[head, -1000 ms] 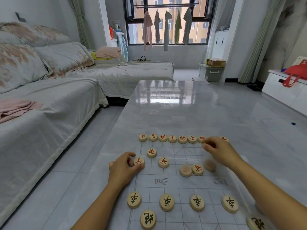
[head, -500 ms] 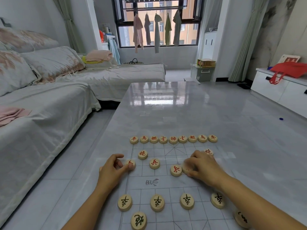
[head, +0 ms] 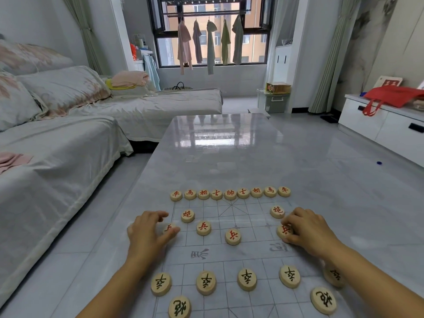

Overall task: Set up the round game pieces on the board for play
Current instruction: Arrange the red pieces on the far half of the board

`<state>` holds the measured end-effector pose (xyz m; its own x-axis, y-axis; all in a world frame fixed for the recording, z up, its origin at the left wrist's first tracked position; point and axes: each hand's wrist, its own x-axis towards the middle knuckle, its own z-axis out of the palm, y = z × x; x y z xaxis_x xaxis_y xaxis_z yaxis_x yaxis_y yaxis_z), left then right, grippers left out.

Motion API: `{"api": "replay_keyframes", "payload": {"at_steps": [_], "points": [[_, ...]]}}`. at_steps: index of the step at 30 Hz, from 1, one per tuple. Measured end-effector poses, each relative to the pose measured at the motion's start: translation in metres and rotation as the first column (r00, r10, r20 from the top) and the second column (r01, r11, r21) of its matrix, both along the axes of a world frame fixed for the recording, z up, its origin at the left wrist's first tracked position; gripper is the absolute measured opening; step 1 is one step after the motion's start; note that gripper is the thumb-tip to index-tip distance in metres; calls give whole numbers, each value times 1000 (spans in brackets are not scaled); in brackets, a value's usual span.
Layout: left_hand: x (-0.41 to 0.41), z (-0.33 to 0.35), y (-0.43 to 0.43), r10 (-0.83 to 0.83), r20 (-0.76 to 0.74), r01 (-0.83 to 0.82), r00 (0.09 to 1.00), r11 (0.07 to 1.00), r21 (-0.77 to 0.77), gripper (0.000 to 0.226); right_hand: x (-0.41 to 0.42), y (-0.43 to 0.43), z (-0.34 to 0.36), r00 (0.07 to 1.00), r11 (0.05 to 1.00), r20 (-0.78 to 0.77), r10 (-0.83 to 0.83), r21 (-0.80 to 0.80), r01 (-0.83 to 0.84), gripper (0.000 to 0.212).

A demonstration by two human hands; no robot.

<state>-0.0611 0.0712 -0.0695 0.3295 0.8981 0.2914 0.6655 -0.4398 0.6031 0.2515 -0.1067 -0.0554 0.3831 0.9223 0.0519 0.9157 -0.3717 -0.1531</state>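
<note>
The red soldier row is being finished: the left hand [head: 149,232] pinches the left soldier [head: 169,227] at the board's [head: 252,216] left edge, and the right hand [head: 309,230] grips the right soldier [head: 284,230] near the right edge. Next, I judge, each needs nudging onto its cross mark and releasing. The pieces [head: 206,283] are pale wooden discs, with red characters far and black near.

We record a glossy grey table [head: 229,161] running from the bottom of the frame up to its centre. Directly on the near end lies a thin, clear board [head: 241,254] printed with a grid, lying flat. Round pieces [head: 230,194] sit on the board. The table's far half carries reflections.
</note>
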Motion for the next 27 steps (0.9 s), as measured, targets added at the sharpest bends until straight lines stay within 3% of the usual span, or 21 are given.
{"api": "replay_keyframes", "payload": {"at_steps": [2, 6, 11, 27], "points": [[25, 14, -13, -66, -129, 80, 989, 991, 107, 38, 0, 3, 0, 999, 1000, 27, 29, -2, -29, 41], [85, 20, -40, -273, -453, 336, 849, 940, 64, 49, -12, 18, 0, 995, 995, 33, 93, 14, -94, 40], [117, 17, -48, -284, -636, 371, 717, 928, 4, 49, -19, 31, -1, 998, 998, 14, 67, 18, -67, 43], [138, 12, -32, -335, -469, 330, 817, 939, -96, 40, -11, 40, -1, 998, 999, -38, 48, 19, -47, 42]]}}
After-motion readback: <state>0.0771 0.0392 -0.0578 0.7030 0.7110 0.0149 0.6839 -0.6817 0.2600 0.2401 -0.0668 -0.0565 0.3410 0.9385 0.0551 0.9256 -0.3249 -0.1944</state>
